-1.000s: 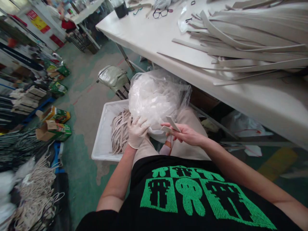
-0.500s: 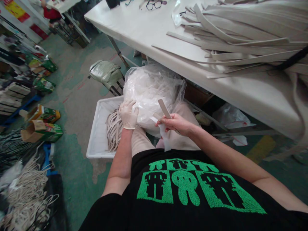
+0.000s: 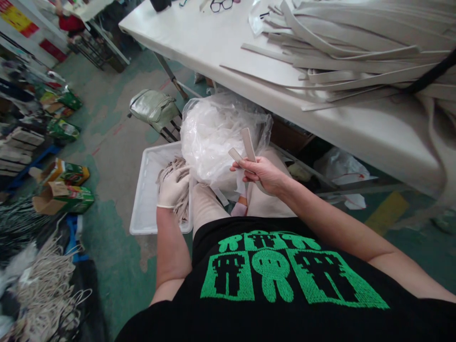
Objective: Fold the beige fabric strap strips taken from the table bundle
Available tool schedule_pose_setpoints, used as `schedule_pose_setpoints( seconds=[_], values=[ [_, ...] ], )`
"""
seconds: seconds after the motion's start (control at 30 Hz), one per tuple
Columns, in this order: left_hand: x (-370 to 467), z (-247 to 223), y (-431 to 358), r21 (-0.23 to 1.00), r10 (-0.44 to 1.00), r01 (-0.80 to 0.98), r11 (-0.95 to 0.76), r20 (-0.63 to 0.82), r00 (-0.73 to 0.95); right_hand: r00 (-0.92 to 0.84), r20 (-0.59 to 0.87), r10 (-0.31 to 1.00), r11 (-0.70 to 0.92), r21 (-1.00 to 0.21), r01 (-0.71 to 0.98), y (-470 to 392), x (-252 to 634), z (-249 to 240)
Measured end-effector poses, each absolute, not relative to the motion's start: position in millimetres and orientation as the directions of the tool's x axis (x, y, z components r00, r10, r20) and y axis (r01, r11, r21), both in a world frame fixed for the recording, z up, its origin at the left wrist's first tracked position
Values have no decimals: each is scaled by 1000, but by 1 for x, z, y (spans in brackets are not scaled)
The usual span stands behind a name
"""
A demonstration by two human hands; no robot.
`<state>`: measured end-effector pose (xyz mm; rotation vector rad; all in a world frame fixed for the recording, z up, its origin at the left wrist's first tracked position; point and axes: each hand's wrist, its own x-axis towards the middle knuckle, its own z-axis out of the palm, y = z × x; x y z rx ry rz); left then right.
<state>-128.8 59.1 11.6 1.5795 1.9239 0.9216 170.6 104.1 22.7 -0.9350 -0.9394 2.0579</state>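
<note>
My left hand (image 3: 173, 188), in a white glove, rests over a bundle of beige strips (image 3: 183, 209) in a white plastic tub (image 3: 142, 190); its fingers are apart, and whether they grip a strip cannot be made out. Bare and pinched closed, my right hand (image 3: 261, 173) holds a beige strip (image 3: 249, 144) whose two ends stick up past the fingers. A clear plastic bag (image 3: 213, 135) full of white strips lies against my knees, beyond my right hand. A white strip (image 3: 221, 196) lies by my thigh.
A white-covered table (image 3: 199, 45) carries a large pile of beige straps (image 3: 356, 38) and glasses (image 3: 221, 5). A green padded stool (image 3: 154, 107) stands behind the tub. Cartons (image 3: 62, 197) and a heap of cords (image 3: 46, 294) are at the left. A person in red (image 3: 71, 23) sits far back.
My left hand has moved from the plastic bag down to the left, onto the strips in the tub. The strip in my right hand has shifted, and the white strip has dropped from it.
</note>
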Motion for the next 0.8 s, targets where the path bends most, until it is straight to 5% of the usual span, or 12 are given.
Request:
schedule_pose_setpoints(
  seconds=[0.1, 0.27, 0.63, 0.8],
  values=[
    [-109, 28, 47, 895, 980, 424, 137, -62, -187, -487, -323, 811, -498, -818, -287, 103, 171, 26],
    [-26, 16, 35, 891, 969, 439, 118, -199, 144, -503, -286, 816, -465, -841, -276, 98, 162, 31],
    [8, -12, 16, 933, 924, 44, 356, -359, 129, -407, -259, 876, -380, -891, -250, 109, 166, 24],
    [8, -21, 11, 905, 894, 51, 423, -426, 142, -428, -230, 874, -348, -912, -219, 104, 153, 27]
  ],
)
